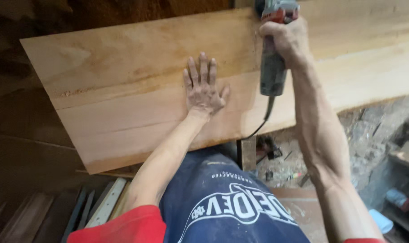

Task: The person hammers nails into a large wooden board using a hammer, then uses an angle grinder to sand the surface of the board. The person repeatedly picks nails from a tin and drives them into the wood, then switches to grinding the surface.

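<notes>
A wide, pale wooden board lies in front of me, made of planks joined edge to edge. My left hand rests flat on it, fingers spread, holding nothing. My right hand grips the grey body of a corded power tool with a red head, set on the board near its far edge. The tool's working end is cut off by the top of the view. Its black cord hangs down over the board's near edge.
Dark timber lies to the left and beyond the board. Stacked wood strips sit on the floor at lower left. At lower right the dusty ground carries small scraps, with dark blocks and a blue object farther right.
</notes>
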